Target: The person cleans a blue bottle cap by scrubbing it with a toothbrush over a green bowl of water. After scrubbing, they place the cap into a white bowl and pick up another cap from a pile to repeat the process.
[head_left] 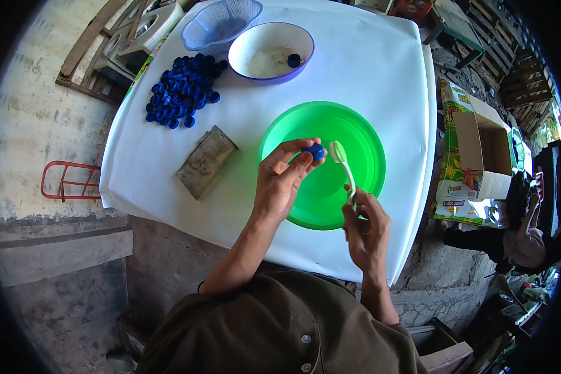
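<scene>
Toward the near edge of the table [380,68], our right hand [368,230] grips a toothbrush [348,173], long axis pointing away from us, bristles [333,151] just right of the blue cap [316,151], not touching; our left hand [282,177] pinches that cap over the green basin [318,209].

Above the green basin [364,140], passage is narrowed by the blue cap [315,151] and toothbrush [348,171]; room is offered along the right of the counter [407,156]; leftward, a grey block [207,163] is met.
</scene>
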`<state>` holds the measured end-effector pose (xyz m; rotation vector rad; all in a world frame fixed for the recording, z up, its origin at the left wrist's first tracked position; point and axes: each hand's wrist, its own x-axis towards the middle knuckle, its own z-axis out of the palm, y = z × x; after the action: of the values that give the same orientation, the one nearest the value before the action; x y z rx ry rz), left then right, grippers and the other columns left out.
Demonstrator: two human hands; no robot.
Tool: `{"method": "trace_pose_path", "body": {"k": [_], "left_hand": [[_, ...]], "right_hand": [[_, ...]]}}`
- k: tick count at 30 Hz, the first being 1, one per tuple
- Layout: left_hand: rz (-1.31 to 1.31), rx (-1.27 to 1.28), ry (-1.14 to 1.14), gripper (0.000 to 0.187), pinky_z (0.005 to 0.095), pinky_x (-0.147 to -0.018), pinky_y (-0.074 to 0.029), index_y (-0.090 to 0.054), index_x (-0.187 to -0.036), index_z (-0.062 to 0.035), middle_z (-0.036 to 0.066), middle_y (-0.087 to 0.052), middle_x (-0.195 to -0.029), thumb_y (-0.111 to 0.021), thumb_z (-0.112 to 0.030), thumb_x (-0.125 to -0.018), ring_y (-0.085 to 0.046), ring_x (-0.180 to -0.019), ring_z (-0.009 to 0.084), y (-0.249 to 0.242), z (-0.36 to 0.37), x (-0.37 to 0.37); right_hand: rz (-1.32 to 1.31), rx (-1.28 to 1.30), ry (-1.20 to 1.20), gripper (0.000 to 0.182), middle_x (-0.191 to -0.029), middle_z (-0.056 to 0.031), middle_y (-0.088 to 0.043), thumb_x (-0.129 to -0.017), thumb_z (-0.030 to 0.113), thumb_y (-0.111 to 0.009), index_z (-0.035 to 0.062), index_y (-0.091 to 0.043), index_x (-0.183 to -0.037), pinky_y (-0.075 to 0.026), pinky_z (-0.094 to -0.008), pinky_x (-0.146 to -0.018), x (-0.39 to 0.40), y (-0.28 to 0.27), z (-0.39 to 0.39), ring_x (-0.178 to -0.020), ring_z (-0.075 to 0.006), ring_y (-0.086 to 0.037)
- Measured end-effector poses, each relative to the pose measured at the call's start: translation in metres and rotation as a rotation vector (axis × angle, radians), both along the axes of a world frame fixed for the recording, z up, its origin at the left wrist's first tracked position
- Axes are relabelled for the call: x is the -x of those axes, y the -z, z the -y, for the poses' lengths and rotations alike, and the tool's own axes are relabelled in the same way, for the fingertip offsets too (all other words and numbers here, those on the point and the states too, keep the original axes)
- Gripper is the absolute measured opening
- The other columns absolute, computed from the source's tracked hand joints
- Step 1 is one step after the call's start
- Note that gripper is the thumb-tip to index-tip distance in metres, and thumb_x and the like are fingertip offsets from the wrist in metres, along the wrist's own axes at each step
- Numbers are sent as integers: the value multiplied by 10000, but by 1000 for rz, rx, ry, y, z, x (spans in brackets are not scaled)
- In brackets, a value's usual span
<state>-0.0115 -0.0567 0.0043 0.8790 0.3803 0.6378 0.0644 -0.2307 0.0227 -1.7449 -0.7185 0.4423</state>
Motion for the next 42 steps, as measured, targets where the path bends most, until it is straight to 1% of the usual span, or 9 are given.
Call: {"method": "trace_pose_path", "body": {"k": [3, 4, 7, 11, 21, 25, 30, 33, 42], "left_hand": [[73, -15, 32, 263, 414, -1023, -500, -624, -1192, -15, 139, -639, -1207, -663, -59, -936, -632, -1117, 265, 14, 2, 1], [118, -18, 50, 273, 414, -1025, -500, -625, -1195, -19, 139, -640, -1205, -672, -57, -928, -633, -1116, 265, 12, 2, 0], [194, -26, 52, 302, 409, -1010, -516, -625, -1203, -25, 153, -638, -1211, -690, -51, -910, -641, -1100, 270, 14, -1, 0], [266, 48, 30, 306, 400, -995, -534, -614, -1222, -19, 192, -629, -1228, -678, -83, -930, -648, -1097, 275, 19, 3, 3], [317, 91, 18, 264, 405, -1010, -538, -590, -1237, 3, 215, -628, -1241, -594, -97, -992, -661, -1107, 300, 8, 5, 3], [318, 59, 49, 282, 401, -1020, -535, -571, -1246, 4, 237, -584, -1285, -585, -133, -1000, -642, -1128, 302, 13, 0, 6], [319, 103, 68, 288, 386, -1020, -534, -550, -1262, -6, 244, -558, -1316, -565, -147, -1012, -631, -1141, 298, 11, 10, 3], [344, 107, 22, 278, 397, -1013, -532, -551, -1259, -7, 238, -583, -1300, -553, -152, -1021, -642, -1142, 309, 9, 0, 4], [367, 113, 77, 311, 401, -1012, -538, -509, -1274, 18, 279, -536, -1315, -527, -176, -1032, -632, -1146, 306, 11, 6, 4]], "right_hand": [[-54, -25, -74, 322, -834, -129, -630, -859, -59, -669, -58, -626, -1179, -462, -319, -543, 8, -12, -9, -620, -207, -575], [95, -13, -70, 345, -819, -141, -627, -854, -65, -668, -31, -631, -1195, -461, -352, -549, 10, -14, -13, -604, -243, -578], [232, -8, -72, 365, -825, -153, -630, -848, -66, -674, -17, -633, -1207, -468, -364, -557, 14, -16, -14, -614, -263, -588], [219, 24, -91, 416, -839, -152, -644, -843, -86, -667, 12, -635, -1246, -503, -367, -584, 18, -18, -3, -657, -281, -627], [262, -13, -52, 444, -826, -134, -635, -832, -96, -672, 32, -649, -1256, -505, -356, -579, 24, -11, -13, -649, -265, -633], [286, -92, -32, 450, -790, -133, -600, -831, -86, -684, 41, -650, -1262, -469, -369, -546, 25, -5, -12, -609, -255, -595], [232, 12, -24, 435, -810, -129, -619, -839, -75, -681, 45, -656, -1256, -503, -356, -594, 20, -15, -18, -666, -267, -627], [242, -45, -54, 443, -813, -133, -626, -835, -80, -681, 46, -655, -1259, -509, -355, -600, 25, 0, -12, -674, -270, -637], [215, -21, -39, 462, -811, -139, -631, -829, -89, -683, 44, -650, -1271, -511, -359, -603, 18, -15, -19, -670, -260, -638]]}}
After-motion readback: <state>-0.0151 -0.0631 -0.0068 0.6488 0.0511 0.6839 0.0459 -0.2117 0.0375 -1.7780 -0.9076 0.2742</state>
